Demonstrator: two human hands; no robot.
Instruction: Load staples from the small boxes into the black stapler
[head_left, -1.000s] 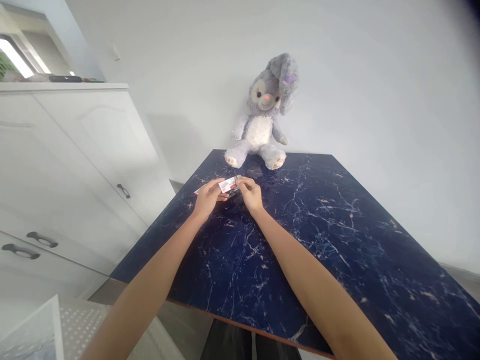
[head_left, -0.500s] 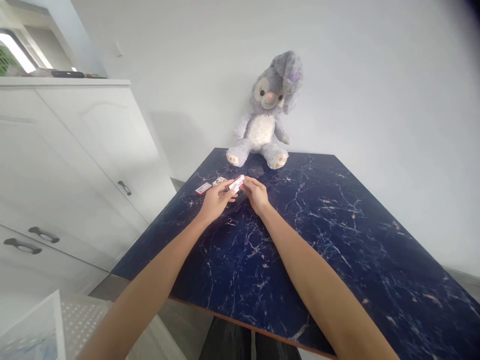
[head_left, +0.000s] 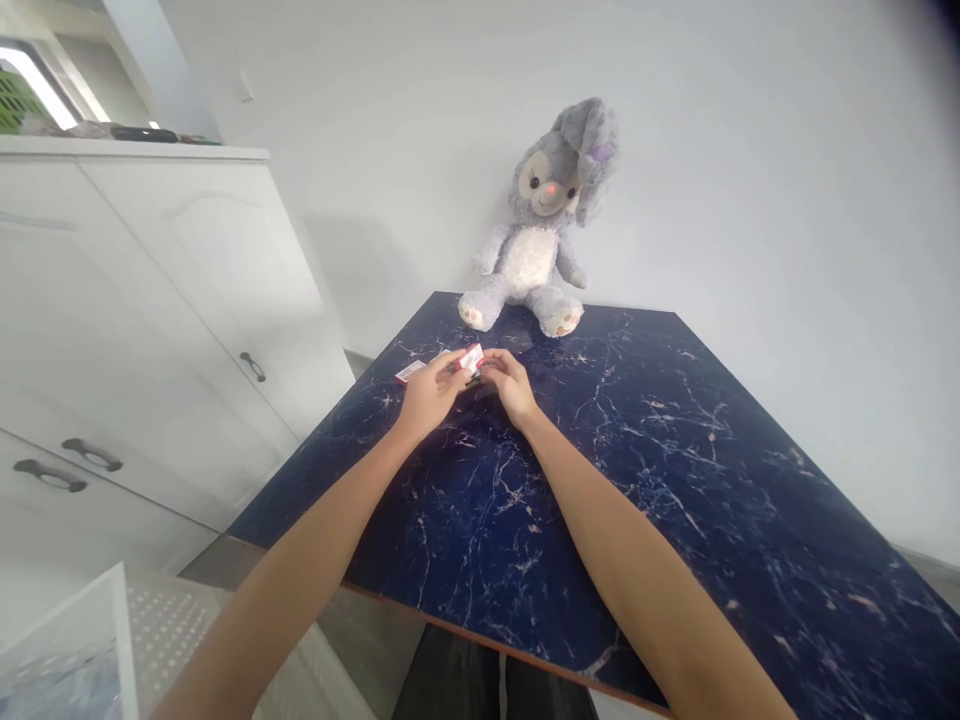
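Note:
A small red-and-white box (head_left: 471, 359) is between my two hands over the far part of the table. My left hand (head_left: 430, 394) grips its left side with thumb and fingers. From the right, the fingers of my right hand (head_left: 513, 386) are bent in at the box's other end. The print on it is too small to read. Left of my left hand, another small red-and-white box (head_left: 409, 372) lies flat on the table. Just behind the left fingers, a further small pale item (head_left: 442, 353) is mostly hidden.
A blue marbled table (head_left: 645, 520) spreads beneath my arms. At its back edge a grey plush rabbit (head_left: 529, 262) sits against the wall. White cabinets (head_left: 180, 270) stand on the left, and a white-framed container (head_left: 124, 630) is low at the bottom left.
The held box has turned between my fingers, and my right fingers have curled in closer. My left hand now covers more of the item behind it. The view has shifted slightly.

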